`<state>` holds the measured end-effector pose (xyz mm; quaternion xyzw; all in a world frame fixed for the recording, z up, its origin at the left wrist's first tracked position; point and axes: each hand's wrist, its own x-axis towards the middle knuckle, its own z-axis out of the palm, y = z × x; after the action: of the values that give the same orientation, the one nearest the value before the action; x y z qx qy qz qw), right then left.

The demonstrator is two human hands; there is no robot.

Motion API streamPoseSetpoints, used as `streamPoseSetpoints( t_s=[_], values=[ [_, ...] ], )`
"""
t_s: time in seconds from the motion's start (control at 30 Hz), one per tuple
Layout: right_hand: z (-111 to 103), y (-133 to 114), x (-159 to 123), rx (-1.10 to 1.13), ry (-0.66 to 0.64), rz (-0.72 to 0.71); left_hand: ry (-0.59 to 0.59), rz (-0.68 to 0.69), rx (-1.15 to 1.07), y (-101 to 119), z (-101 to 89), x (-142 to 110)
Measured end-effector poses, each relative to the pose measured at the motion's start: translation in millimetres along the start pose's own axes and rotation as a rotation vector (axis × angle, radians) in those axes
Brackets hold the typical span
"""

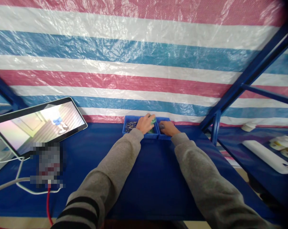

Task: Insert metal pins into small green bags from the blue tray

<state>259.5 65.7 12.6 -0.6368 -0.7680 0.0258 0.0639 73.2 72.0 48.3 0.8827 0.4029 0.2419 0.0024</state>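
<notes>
Three small blue bins stand in a row at the back of the table. My left hand is over the middle bin, its fingers closed around a small green piece. More green pieces lie in that bin beneath it. Reaching into the right bin, my right hand has curled fingers against a small dark grey piece whose kind I cannot make out. Beside my left hand, the left bin holds many dark and silvery screw-like pieces.
A tablet showing a picture leans at the left of the blue table. In front of it are a blurred-out device, white cables and a red cable. Blue metal bars rise at right; a striped sheet hangs behind.
</notes>
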Motion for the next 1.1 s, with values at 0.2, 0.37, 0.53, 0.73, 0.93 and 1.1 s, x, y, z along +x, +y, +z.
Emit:
streamPoseSetpoints(
  t_s=[0.2,0.37,0.53,0.73,0.93,1.1],
  values=[
    [-25,-9,-21,0.153,0.429,0.006,0.437,0.017,-0.42,17,-34.6,-27],
    [-32,-44,-59,0.439,0.691,-0.105,0.572,-0.221,-0.643,26,-30.3,-85],
    [1,-76,-87,0.59,0.456,-0.248,0.351,-0.245,-0.582,14,-8.1,-122],
    [28,-78,-102,0.432,0.305,-0.267,0.029,-0.172,-0.233,11,-10.9,-137],
    [32,-80,-126,0.284,0.326,-0.191,-0.119,-0.03,-0.01,9,-30.9,-160],
    [36,-82,-144,0.3,0.185,-0.299,-0.31,0.155,-0.065,1,-33.5,-168]
  ],
)
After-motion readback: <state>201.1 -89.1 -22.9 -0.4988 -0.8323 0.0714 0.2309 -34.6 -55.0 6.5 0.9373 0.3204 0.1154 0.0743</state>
